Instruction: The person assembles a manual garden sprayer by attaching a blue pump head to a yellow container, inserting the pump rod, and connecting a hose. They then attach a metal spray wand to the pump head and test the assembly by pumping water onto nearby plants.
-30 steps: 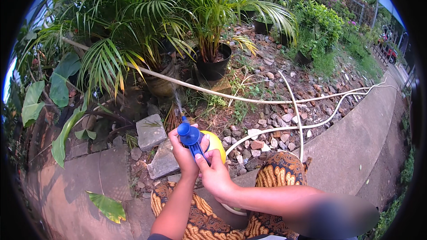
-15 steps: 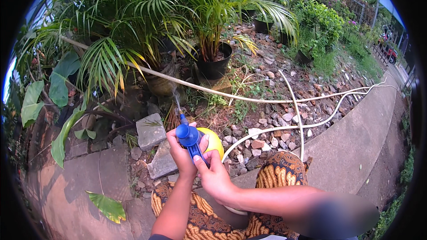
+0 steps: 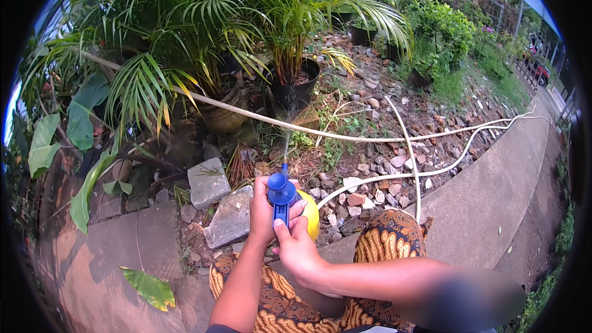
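Both hands hold a hand pump sprayer (image 3: pixel 281 190) with a blue head and a rounded yellow body, over my patterned lap (image 3: pixel 390 237). My left hand (image 3: pixel 261 214) wraps around its left side below the blue knob. My right hand (image 3: pixel 300 248) grips the blue handle, thumb on top and fingers curled beneath. From the blue nozzle a thin spray of water (image 3: pixel 287 143) goes forward toward the black pot (image 3: pixel 296 94) of a leafy palm (image 3: pixel 283 46). Part of the yellow body is hidden by my hands.
A cream hose (image 3: pixel 333 136) crosses ahead and loops right over broken stones (image 3: pixel 394 176). Two concrete blocks (image 3: pixel 208 182) lie left of the sprayer. A rounded brown pot (image 3: pixel 225 117) stands under the palms. A concrete path (image 3: pixel 475 206) runs right; a fallen leaf (image 3: pixel 149 288) lies left.
Both hands have swung the sprayer to the right. Its spray has shifted from beside the brown pot to the black pot. My grip on it looks the same.
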`<state>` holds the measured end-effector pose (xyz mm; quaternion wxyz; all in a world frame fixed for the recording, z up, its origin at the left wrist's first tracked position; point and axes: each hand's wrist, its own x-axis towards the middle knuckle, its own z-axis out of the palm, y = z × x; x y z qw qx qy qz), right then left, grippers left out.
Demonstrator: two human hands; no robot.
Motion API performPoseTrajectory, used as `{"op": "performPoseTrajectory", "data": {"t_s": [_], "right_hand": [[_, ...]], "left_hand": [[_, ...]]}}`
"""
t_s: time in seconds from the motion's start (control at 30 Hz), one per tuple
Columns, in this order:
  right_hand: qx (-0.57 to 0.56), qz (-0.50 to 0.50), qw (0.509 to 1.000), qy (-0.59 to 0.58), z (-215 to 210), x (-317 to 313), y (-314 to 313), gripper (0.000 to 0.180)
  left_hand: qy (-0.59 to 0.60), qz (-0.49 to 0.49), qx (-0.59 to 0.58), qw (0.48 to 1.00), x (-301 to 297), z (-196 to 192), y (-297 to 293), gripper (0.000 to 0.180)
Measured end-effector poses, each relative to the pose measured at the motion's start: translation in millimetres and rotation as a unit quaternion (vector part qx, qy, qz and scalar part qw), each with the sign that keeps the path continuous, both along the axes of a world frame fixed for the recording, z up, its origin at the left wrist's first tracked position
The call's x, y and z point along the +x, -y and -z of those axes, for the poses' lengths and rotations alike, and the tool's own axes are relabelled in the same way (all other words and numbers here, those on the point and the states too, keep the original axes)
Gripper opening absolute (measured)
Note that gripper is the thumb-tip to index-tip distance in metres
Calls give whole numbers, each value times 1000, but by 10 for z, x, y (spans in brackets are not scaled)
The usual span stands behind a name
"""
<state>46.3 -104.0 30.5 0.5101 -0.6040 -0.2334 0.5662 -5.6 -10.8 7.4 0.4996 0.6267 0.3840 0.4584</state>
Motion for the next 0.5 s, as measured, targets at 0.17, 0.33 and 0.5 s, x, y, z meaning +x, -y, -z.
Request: {"op": "performPoseTrajectory", "data": {"t_s": [0.17, 0.33, 0.5], "right_hand": [[55, -8, 998, 36, -27, 56, -28, 32], [116, -5, 992, 58, -85, 92, -30, 29], [86, -12, 996, 9, -102, 87, 3, 21]], "left_hand": [[42, -70, 58, 995, 49, 18, -5, 59], [84, -168, 8, 982, 56, 61, 51, 62], [74, -172, 30, 982, 41, 73, 86, 60]]}}
